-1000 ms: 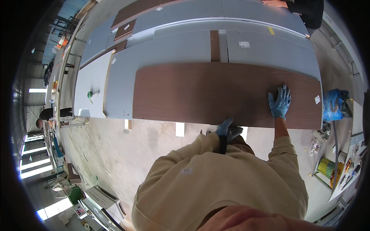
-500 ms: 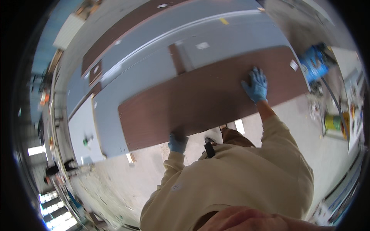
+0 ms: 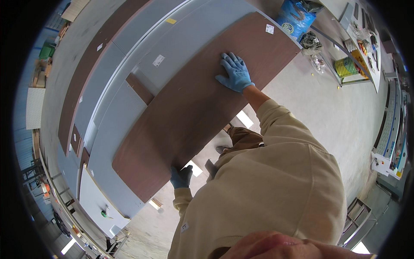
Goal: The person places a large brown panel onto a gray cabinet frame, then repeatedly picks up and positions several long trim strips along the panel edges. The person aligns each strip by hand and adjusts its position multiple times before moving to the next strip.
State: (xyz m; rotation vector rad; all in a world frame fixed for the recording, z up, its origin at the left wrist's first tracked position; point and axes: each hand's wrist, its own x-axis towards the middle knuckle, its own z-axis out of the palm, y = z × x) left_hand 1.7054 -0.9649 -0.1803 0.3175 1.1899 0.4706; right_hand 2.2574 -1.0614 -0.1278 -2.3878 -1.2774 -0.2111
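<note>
A long dark brown panel (image 3: 202, 95) with rounded far corners lies on a larger grey panel (image 3: 125, 142). My right hand (image 3: 236, 73), in a blue glove, rests flat on its upper face towards the right end, fingers slightly spread. At the near edge, close to the left end, is my left hand (image 3: 181, 178), gloved too. Its thumb stands away from the fingers, and the fingertips meet the panel's edge. A white label (image 3: 270, 29) is stuck near the brown panel's far right corner.
Beyond lie a brown strip (image 3: 140, 88) and a long brown board (image 3: 79, 82). A white panel (image 3: 97, 200) with a small green-handled tool on it is at the lower left. To the right stand a blue bag (image 3: 295, 19) and a workbench (image 3: 332, 17) with a yellow-green container (image 3: 346, 67) beside it.
My view has turned, so the panels now slant more steeply in the picture and the right-hand floor shows more. Both hands keep about the same places on the brown panel.
</note>
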